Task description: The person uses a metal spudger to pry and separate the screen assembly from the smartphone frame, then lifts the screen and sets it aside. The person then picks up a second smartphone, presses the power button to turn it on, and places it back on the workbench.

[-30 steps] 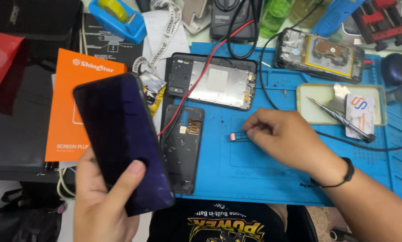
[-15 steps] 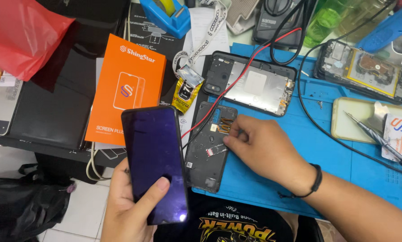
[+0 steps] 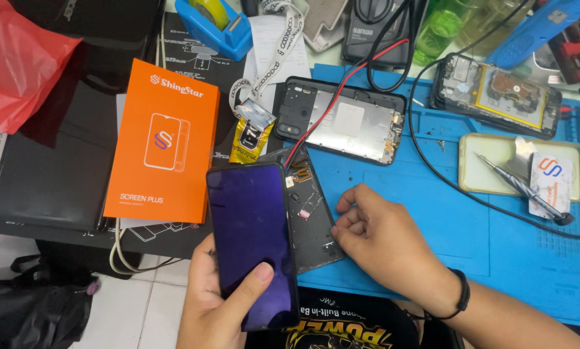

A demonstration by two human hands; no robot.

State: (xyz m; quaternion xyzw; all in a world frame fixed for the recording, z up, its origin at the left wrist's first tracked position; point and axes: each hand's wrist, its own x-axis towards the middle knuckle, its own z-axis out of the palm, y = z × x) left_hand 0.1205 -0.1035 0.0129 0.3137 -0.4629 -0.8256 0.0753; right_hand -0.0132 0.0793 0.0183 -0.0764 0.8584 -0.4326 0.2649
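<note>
Left hand [image 3: 222, 300] enters from 6 o'clock, palm up, fingers cupped, thumb [image 3: 254, 281] laid across pointing to 1 o'clock. It is closed in a hold.

Right hand [image 3: 384, 242] enters on a forearm from 4 o'clock, palm down, knuckles toward 10 o'clock. Fingers [image 3: 348, 220] curled loosely inward, tips tucked under. Dark band around the wrist. The two hands are near, not touching.

A blue work mat [image 3: 471, 239] covers the bench. On it lie a dark phone frame [image 3: 312, 216] at nine o'clock, an open black housing [image 3: 354, 123] at eleven, another opened phone [image 3: 497, 94] at one, and a clear tray [image 3: 490, 174] at three. An orange box [image 3: 164, 148] lies off the mat's nine o'clock edge.
</note>
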